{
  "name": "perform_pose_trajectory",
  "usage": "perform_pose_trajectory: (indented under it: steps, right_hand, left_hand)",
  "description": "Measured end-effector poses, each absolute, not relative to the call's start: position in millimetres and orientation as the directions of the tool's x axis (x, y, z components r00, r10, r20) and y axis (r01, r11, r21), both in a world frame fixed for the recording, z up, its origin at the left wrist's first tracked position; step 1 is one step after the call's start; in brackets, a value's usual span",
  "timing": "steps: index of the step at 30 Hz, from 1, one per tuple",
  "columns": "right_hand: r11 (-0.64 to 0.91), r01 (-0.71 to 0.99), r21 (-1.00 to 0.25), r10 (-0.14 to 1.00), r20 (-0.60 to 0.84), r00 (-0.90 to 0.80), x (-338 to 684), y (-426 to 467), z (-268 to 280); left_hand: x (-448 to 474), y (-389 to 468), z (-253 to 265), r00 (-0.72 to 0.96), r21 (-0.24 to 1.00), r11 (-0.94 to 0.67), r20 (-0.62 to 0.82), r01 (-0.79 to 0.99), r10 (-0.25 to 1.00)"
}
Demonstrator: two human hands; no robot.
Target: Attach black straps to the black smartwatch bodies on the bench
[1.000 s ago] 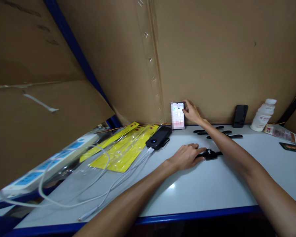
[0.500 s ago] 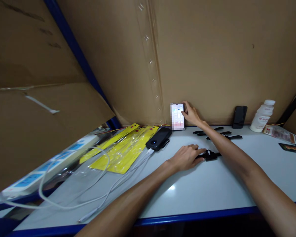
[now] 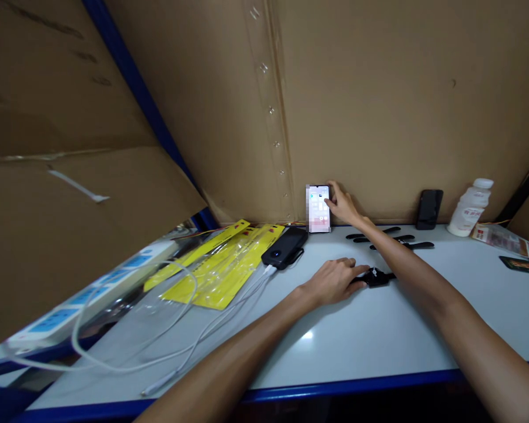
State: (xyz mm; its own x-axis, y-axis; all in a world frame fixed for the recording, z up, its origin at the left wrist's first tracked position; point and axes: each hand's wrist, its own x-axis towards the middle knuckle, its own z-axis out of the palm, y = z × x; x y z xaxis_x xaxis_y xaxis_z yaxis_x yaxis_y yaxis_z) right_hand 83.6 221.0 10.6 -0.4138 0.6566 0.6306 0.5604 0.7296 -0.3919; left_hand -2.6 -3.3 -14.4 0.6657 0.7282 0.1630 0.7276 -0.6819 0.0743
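My left hand [image 3: 335,279] pinches the strap of a black smartwatch [image 3: 377,277] lying on the table, thumb and index finger at the strap's left end. Part of the watch's right strap is hidden behind my right forearm. At the back, a smartphone [image 3: 319,209] with a lit screen stands upright near the cardboard wall. My right hand [image 3: 342,204] grips its upper right edge, the thumb over the front and a finger by the top corner. Several black watch straps [image 3: 402,238] lie in a group behind the smartwatch, partly covered by my right arm.
A black power bank [image 3: 284,249] with white cables [image 3: 229,314] lies to the left. Yellow packaging [image 3: 229,273] and a power strip [image 3: 88,299] are farther left. A dark phone [image 3: 429,209] leans on the back wall, beside a plastic bottle [image 3: 471,207]. Printed cards [image 3: 522,264] lie far right.
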Motion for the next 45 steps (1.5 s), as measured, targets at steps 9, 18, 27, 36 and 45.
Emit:
perform_pose_trajectory:
  steps: [9,18,27,36,45]
  right_hand:
    - [0.740,0.559,-0.374,0.644,0.633,-0.429,83.8,216.8,12.9]
    - [0.737,0.564,-0.372,0.646,0.632,-0.428,83.7,220.9,10.8]
    - [0.747,0.556,-0.365,0.632,0.650,-0.422,83.7,222.4,9.5]
    - [0.750,0.555,-0.360,0.626,0.659,-0.418,84.9,223.0,9.3]
    - [0.714,0.599,-0.363,0.671,0.601,-0.434,86.0,215.6,12.7]
  left_hand:
    - [-3.0,-2.5,-15.4,0.669,0.061,-0.684,0.160,0.727,0.726]
    - [-3.0,-2.3,-16.5,0.667,0.061,-0.682,0.164,0.729,0.727]
    - [-3.0,-3.0,-15.0,0.663,0.070,-0.676,0.145,0.734,0.735]
    - [-3.5,-2.0,-16.8,0.662,0.070,-0.677,0.156,0.733,0.733]
    - [-3.5,-1.5,-18.0,0.668,0.059,-0.683,0.166,0.728,0.726]
